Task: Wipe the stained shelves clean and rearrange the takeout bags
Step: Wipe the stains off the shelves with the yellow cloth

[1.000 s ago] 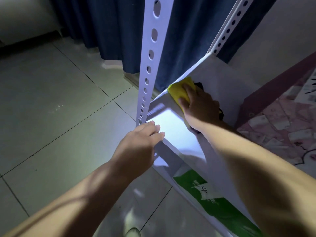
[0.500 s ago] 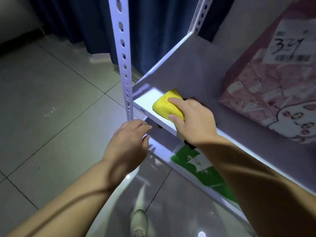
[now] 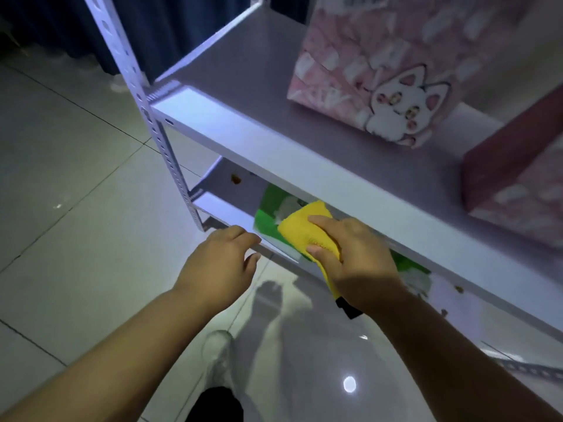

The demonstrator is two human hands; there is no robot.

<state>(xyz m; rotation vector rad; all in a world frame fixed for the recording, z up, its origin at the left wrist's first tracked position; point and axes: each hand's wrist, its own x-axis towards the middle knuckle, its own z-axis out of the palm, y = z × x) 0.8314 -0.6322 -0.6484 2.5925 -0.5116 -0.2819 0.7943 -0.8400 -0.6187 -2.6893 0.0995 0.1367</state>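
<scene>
Head view, one moment, items as seen.

1. Right hand [image 3: 356, 263]: grips the yellow cloth [image 3: 304, 231], fingers over its top and thumb curled against its near edge. A small black piece [image 3: 349, 310] shows under the wrist; what it is cannot be told.
2. Yellow cloth: folded and held at the opening of the lower shelf [image 3: 225, 210], just under the front lip of the upper shelf [image 3: 243, 86] and in front of the green takeout bag [image 3: 269, 213]. Whether it touches the bag cannot be told.
3. Left hand [image 3: 222, 263]: holds nothing, fingers loosely curled, fingertips at the front edge of the lower shelf. Contact with the edge cannot be told.
4. Upper shelf: pale surface carrying a pink bag with a white cat print [image 3: 380, 71] towards the back and a second pink bag [image 3: 518, 184] at the right, near the front edge. The two stand apart.
5. Lower shelf: carries the green takeout bag, partly hidden by the upper shelf. A brown stain [image 3: 235, 179] sits on it left of the bag, and small dark specks [image 3: 458, 288] lie further right.
6. Perforated upright post [image 3: 146, 102]: white, at the left front corner, joining both shelves.
7. Surroundings: glossy tiled floor [image 3: 76, 208], dark blue curtain [image 3: 170, 25] behind the rack, and a light shoe [image 3: 217, 351] below between the forearms.
</scene>
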